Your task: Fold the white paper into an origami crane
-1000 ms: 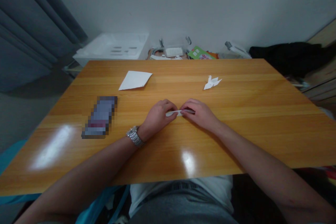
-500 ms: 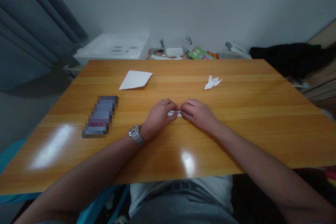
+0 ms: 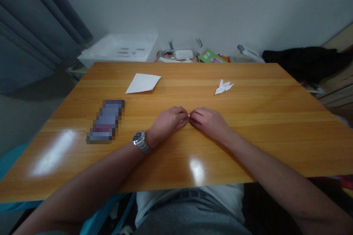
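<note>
Paper piece: a small white piece of what looks like folded paper point(image 3: 189, 116) sits just above or on the glossy orange-brown wooden table point(image 3: 261, 117), between the two hands; only a sliver shows, so its shape cannot be told. Take it as the clock's centre.
Left hand: the bare left hand point(image 3: 170, 120), at nine o'clock, curls inward, thumb and fingers pinching the piece's near end; a silver metal-link wristwatch point(image 3: 141, 142) circles its wrist.
Right hand: the bare right hand point(image 3: 210, 120), at three o'clock, mirrors it, its bunched fingertips pinching the opposite end, nearly meeting the left's.
Paper bird: a white folded-paper bird with pointed wings point(image 3: 224, 87) rests at two o'clock, apart from both hands.
Paper sheet: a flat white four-sided paper point(image 3: 143, 83) lies at ten o'clock, also untouched.
Dark slab: a dark rectangular, phone-like object point(image 3: 106, 122), its face pixelated, lies at nine o'clock, well beyond the left hand.
Step in hand: judging by the paired pinch, a fold is probably being shaped or pressed.
Next move: fine work at this size calls for light, even fingertip pressure and edges kept aligned.
</note>
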A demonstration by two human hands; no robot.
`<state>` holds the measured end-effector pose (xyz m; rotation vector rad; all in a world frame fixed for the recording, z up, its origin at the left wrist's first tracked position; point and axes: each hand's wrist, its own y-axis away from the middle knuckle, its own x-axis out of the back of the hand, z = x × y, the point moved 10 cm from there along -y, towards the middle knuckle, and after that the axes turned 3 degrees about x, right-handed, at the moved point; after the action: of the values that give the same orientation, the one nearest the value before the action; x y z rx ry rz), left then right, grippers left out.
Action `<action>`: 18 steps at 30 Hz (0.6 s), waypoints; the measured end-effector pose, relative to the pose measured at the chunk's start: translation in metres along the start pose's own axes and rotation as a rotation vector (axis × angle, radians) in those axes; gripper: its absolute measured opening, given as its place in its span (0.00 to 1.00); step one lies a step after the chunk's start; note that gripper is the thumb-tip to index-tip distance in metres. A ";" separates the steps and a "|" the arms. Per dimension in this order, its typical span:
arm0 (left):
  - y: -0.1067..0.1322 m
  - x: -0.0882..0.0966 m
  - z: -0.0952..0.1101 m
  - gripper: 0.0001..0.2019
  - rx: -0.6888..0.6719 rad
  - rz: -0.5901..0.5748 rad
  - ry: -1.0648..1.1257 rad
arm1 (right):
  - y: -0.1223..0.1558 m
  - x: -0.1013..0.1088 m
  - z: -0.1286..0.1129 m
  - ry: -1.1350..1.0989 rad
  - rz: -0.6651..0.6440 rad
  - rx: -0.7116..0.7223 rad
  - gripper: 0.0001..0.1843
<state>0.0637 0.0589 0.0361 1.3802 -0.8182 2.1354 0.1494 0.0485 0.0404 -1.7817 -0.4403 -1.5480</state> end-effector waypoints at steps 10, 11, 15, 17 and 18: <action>0.000 0.002 0.002 0.11 0.026 0.007 -0.047 | 0.003 0.002 -0.001 -0.111 0.036 0.078 0.10; 0.000 0.002 0.001 0.11 0.038 0.013 -0.044 | 0.003 0.003 0.000 -0.116 0.037 0.084 0.10; 0.001 0.002 -0.001 0.12 0.049 0.010 -0.040 | 0.001 0.007 0.003 -0.131 0.038 0.101 0.13; 0.002 0.001 0.001 0.14 0.029 -0.012 -0.060 | 0.002 0.009 0.005 -0.151 0.037 0.115 0.13; 0.002 0.001 0.002 0.14 0.015 -0.025 -0.073 | 0.003 0.009 0.005 -0.164 0.031 0.124 0.13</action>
<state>0.0635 0.0561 0.0371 1.4758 -0.8102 2.0875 0.1570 0.0484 0.0482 -1.8171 -0.5726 -1.3292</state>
